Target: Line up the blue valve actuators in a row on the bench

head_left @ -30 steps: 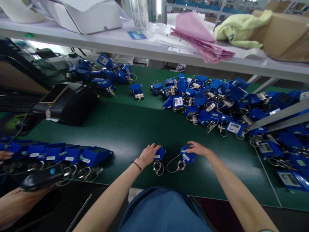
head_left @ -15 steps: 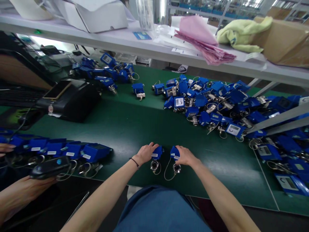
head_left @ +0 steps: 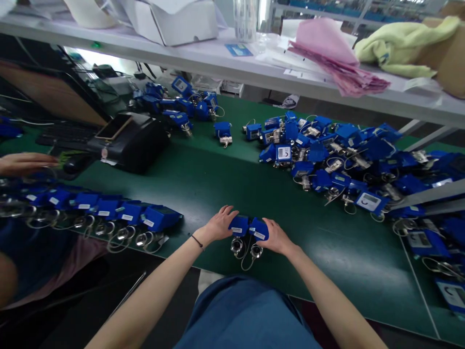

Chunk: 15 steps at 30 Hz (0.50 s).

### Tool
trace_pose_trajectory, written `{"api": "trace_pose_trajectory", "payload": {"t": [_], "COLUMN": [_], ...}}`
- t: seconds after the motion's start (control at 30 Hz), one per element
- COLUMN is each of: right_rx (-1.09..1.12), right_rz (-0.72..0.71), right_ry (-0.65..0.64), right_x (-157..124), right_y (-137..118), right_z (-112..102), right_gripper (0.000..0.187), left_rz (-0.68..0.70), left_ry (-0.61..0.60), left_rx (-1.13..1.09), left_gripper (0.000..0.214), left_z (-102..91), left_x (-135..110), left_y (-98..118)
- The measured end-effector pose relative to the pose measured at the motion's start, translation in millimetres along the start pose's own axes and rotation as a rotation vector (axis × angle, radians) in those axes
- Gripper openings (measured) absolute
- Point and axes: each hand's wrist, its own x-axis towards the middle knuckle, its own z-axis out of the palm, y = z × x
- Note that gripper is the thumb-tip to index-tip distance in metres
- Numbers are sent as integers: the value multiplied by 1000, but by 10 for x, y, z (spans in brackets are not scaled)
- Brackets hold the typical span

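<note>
**Left meter (head_left: 240,226) and right meter (head_left: 259,230) sit side by side on the green table (head_left: 203,184)**

The fingers of the left hand (head_left: 218,225) are bent and loosely spread, the tips at the outer edge of the left meter; I cannot tell whether they grip it. The right hand (head_left: 278,237) is partly closed, its fingers curled around the outer end of the right meter, which it has hold of.

The right meter is just right of the left meter, slightly turned; whether their edges touch is hard to tell. Each bears a white label and has a metal ring on the person's side.

Left of the left meter, a row of meters (head_left: 130,212) runs along the table edge. Past its far end, well left, is a co-worker's hand (head_left: 27,164) near a computer mouse (head_left: 73,165).

Beyond the left meter and to its left stands a black box (head_left: 147,148) with a phone (head_left: 114,127) on top. A single meter (head_left: 223,130) lies farther back from the left meter, and a large heap of meters (head_left: 317,152) spreads behind it to the right.
</note>
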Motion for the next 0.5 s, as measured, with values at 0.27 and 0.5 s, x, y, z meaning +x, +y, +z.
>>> {"api": "trace_pose_trajectory", "payload": {"t": [0.27,0.5], "right_rx": [270,1009], "right_rz": [168,699], "right_ry": [87,-177], "right_x": [-23,-12], "right_y": [-9,139], "right_z": [77,28], "right_gripper": [83,78], "left_rz": [-126,-697], "left_ry": [87,-112], "left_rx": [-302,-834], "left_gripper": [81,77], "left_z": [157,0], "left_x": [46,225], "left_y": [226,-162]}}
